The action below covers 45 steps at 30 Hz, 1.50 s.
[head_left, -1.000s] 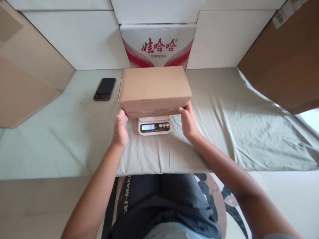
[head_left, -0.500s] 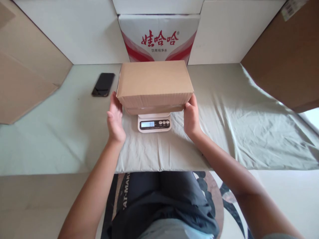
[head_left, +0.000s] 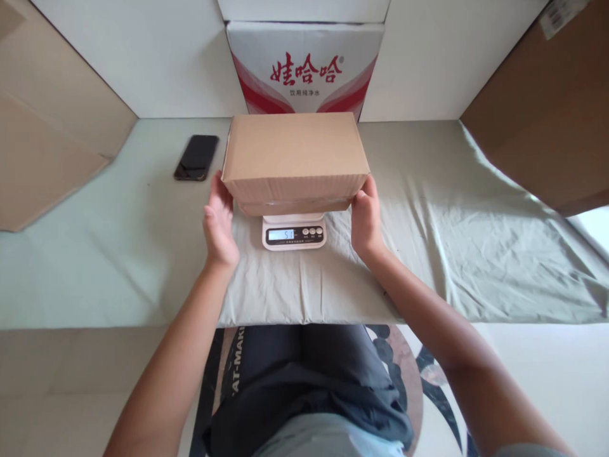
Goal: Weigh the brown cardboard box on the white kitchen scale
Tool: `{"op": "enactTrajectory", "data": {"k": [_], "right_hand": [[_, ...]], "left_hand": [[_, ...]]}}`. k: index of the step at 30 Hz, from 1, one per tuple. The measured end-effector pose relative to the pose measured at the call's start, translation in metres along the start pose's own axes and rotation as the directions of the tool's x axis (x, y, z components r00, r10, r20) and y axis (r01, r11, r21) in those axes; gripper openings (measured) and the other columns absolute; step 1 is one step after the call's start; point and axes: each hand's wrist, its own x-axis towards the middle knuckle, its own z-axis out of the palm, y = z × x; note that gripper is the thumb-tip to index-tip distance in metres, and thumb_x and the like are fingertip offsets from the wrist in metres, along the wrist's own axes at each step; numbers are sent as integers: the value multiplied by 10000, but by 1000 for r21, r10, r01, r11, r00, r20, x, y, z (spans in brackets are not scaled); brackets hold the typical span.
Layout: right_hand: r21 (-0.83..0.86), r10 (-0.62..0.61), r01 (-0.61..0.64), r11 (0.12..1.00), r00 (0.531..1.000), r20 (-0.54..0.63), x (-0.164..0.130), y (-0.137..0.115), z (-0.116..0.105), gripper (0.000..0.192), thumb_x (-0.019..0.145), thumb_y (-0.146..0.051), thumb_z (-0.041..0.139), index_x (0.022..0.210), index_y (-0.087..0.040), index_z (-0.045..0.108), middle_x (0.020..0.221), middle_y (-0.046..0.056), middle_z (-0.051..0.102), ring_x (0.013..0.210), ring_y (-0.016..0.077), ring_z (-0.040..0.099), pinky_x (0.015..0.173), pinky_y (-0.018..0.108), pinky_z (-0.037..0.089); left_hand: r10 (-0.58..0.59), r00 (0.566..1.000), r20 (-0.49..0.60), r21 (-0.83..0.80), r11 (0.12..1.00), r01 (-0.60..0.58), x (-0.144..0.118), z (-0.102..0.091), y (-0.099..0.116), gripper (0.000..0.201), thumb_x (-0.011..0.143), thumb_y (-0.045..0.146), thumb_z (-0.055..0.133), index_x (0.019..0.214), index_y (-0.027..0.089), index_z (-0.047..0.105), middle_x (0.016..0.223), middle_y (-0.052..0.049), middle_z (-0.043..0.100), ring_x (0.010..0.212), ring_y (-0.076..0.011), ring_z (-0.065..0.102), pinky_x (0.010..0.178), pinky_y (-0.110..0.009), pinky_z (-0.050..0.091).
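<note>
A brown cardboard box (head_left: 295,149) sits over a small white digital kitchen scale (head_left: 294,244), hiding most of its top. The lit display shows what looks like 51, with several round buttons beside it. My left hand (head_left: 220,222) is against the box's left side, fingers reaching up along its lower corner and thumb apart. On the opposite side, my right hand (head_left: 366,216) holds the lower right corner, its thumb toward the front. Some fingertips of both hands are hidden behind the box.
A black smartphone (head_left: 196,157) lies left of the box on the pale green cloth (head_left: 118,266). Behind stands a white and red printed carton (head_left: 307,70). Large cardboard panels rise at the left (head_left: 57,139) and right (head_left: 547,120). The cloth's front edge runs before my lap.
The scale's reading has gone from about 91 to about 51. Both hands and the box stay in nearly the same place; the whole view has shifted slightly.
</note>
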Motion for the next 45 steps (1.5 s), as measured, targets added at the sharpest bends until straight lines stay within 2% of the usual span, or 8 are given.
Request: {"op": "enactTrajectory", "data": {"k": [4,8,13,19,24,29,38,45], "right_hand": [[-47,-2,2,999,1000,-8,2,-3,1,621,955,-758,580,1513,-485,580,1795,-55,520,1805,355,284,1431,716,397],[-18,29,-29,999,999,-18,1,-5,3,629,960,-759,561,1512,-458,581,1801,-42,520,1810,343,275,1447,710,363],[17,73,-72,997,997,-32,1,-2,3,634,920,-741,604,1474,-431,594,1802,-40,527,1800,349,298,1479,708,304],[-15,55,-56,998,998,-25,1,-7,4,615,975,-753,545,1513,-459,585,1783,-40,541,1796,350,309,1448,720,360],[9,59,-59,998,998,-25,2,-15,7,618,963,-770,598,1504,-473,606,1756,-39,574,1802,351,284,1436,720,388],[-49,33,-33,998,999,-5,3,-18,6,677,968,-822,567,1560,-492,572,1794,-60,530,1810,334,278,1442,688,399],[-12,-22,22,1000,1000,4,8,0,1,698,977,-854,542,1534,-437,600,1727,-3,605,1775,377,343,1455,698,372],[11,-47,47,999,999,8,10,6,-2,768,930,-908,565,1531,-433,616,1760,-9,588,1805,374,303,1482,698,328]], "left_hand": [[10,1000,-7,-17,1000,-10,0,3,-1,1076,940,1025,409,1712,295,574,1870,-106,450,1789,-375,330,1472,-519,272],[4,1000,2,13,1000,-4,0,2,-4,1012,954,1005,402,1698,345,586,1871,-81,454,1788,-365,336,1468,-530,279],[-18,1000,-22,69,997,20,1,2,-3,1075,911,1051,364,1689,348,602,1847,-97,494,1776,-370,364,1454,-542,315],[-34,997,-70,4,999,34,0,6,1,1006,939,983,469,1645,289,648,1783,-140,572,1754,-380,405,1445,-564,329],[-62,997,-40,17,998,63,2,2,-4,1024,885,1043,472,1628,359,644,1820,-81,531,1776,-364,363,1458,-552,309],[-39,999,-28,11,999,39,2,3,-6,1020,901,1030,490,1593,307,683,1788,-140,562,1769,-400,371,1455,-583,311],[-58,997,-42,24,998,59,4,5,-4,1028,868,1048,501,1530,292,720,1732,-131,621,1734,-393,437,1441,-547,352],[-48,997,-64,-17,999,47,2,13,3,958,874,1021,544,1427,275,779,1627,-158,692,1643,-415,551,1413,-568,393]]}}
